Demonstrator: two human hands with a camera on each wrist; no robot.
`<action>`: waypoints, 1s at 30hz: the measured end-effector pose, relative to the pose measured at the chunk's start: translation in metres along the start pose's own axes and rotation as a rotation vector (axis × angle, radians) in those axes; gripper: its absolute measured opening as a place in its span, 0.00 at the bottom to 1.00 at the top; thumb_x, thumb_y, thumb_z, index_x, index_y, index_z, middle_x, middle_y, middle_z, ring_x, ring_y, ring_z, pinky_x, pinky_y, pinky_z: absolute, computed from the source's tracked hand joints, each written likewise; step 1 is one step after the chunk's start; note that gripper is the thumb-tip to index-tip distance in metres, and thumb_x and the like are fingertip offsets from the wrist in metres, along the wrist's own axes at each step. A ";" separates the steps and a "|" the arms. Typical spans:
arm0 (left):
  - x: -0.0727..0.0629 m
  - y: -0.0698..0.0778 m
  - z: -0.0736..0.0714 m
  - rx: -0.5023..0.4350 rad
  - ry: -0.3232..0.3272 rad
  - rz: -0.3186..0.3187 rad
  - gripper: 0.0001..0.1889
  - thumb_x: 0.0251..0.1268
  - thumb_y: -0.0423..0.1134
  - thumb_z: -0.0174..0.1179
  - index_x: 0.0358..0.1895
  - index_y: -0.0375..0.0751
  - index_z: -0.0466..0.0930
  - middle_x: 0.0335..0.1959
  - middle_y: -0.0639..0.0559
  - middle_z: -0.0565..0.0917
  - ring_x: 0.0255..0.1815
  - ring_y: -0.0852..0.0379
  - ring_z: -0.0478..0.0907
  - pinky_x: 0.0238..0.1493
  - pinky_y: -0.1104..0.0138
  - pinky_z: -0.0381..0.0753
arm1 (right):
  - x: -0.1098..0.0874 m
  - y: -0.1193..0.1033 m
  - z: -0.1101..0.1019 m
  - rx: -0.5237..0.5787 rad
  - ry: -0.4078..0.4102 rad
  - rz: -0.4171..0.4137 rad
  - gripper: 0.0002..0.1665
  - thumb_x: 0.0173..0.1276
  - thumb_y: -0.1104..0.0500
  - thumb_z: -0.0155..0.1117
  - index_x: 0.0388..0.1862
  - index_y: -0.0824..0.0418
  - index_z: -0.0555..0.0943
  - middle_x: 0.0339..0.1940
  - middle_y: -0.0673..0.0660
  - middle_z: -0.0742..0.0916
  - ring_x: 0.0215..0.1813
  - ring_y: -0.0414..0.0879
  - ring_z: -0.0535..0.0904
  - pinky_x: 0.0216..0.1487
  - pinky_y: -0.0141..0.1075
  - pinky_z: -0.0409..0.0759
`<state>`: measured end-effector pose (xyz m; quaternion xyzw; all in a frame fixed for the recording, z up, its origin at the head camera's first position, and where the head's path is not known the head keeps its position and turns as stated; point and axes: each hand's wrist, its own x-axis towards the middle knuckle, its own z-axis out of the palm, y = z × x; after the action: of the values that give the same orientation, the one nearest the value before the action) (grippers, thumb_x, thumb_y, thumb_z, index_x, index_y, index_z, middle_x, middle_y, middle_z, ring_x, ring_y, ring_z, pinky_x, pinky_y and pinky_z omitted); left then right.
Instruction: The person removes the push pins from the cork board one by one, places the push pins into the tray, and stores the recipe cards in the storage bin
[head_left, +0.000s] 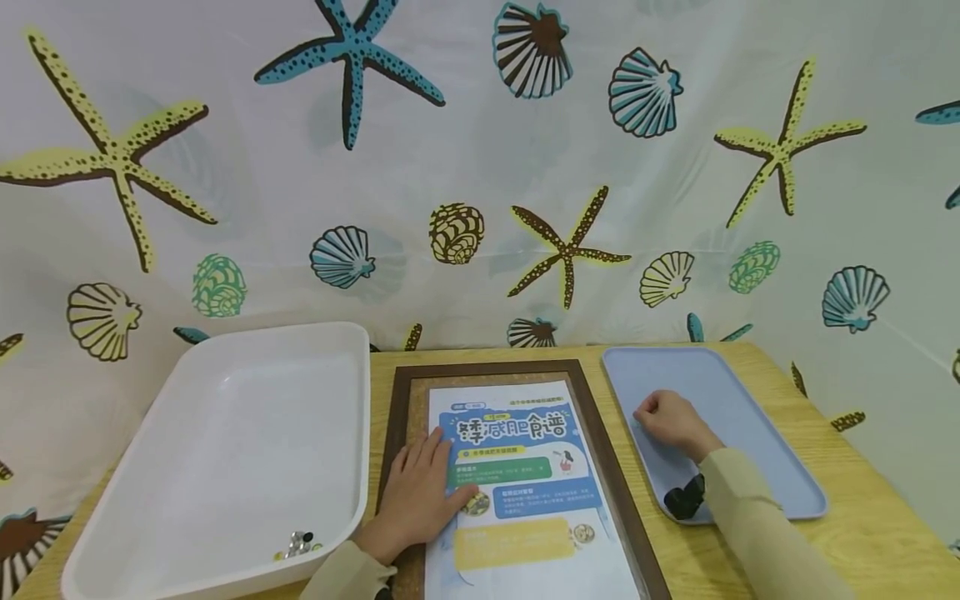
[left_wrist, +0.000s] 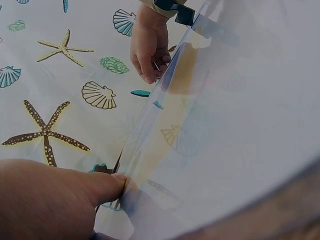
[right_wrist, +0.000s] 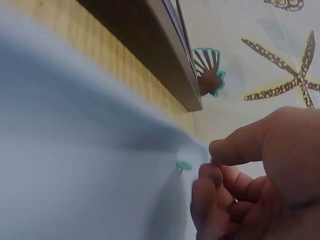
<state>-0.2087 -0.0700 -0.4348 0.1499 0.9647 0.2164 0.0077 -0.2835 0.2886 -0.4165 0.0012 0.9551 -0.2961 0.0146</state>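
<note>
Spread over the printed poster (head_left: 517, 500), my left hand (head_left: 420, 492) rests on its left side with straight fingers. The poster lies on a brown-framed cork board (head_left: 420, 392). In the left wrist view a clear film or sheet edge lies by the left thumb (left_wrist: 95, 187). Above the blue tray (head_left: 750, 433) is my right hand (head_left: 675, 421), fingers curled and thumb tip against the fingertips. Nothing shows between them in the right wrist view. A green thumbtack (right_wrist: 183, 165) is in the tray close to those fingertips.
A deep white basin (head_left: 247, 400) stands on the left, with several small metallic and coloured pieces (head_left: 300, 543) near its front edge. The wooden table (head_left: 870, 542) meets a curtain (head_left: 480, 158) printed with shells and starfish at the back.
</note>
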 end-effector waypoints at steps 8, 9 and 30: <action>0.001 0.001 0.001 0.000 0.007 0.010 0.39 0.65 0.54 0.58 0.68 0.27 0.61 0.73 0.31 0.58 0.74 0.33 0.52 0.71 0.39 0.49 | -0.001 -0.015 0.009 0.041 -0.017 -0.017 0.12 0.65 0.57 0.62 0.32 0.68 0.80 0.27 0.57 0.83 0.28 0.45 0.74 0.29 0.33 0.71; 0.001 0.002 0.001 0.000 0.004 0.009 0.39 0.65 0.55 0.58 0.69 0.27 0.61 0.73 0.31 0.57 0.74 0.33 0.52 0.71 0.39 0.49 | -0.002 -0.017 0.011 0.046 -0.015 -0.019 0.13 0.65 0.57 0.63 0.32 0.68 0.80 0.26 0.56 0.82 0.28 0.44 0.73 0.28 0.33 0.71; 0.002 0.000 0.000 -0.001 0.033 0.004 0.39 0.63 0.55 0.60 0.67 0.27 0.64 0.72 0.31 0.60 0.73 0.32 0.54 0.70 0.39 0.52 | -0.002 -0.064 0.034 -0.020 -0.045 -0.029 0.15 0.61 0.55 0.69 0.35 0.68 0.83 0.30 0.58 0.85 0.28 0.45 0.76 0.27 0.32 0.73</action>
<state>-0.2104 -0.0695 -0.4349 0.1481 0.9643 0.2195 -0.0083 -0.2812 0.2163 -0.4083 -0.0194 0.9573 -0.2867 0.0319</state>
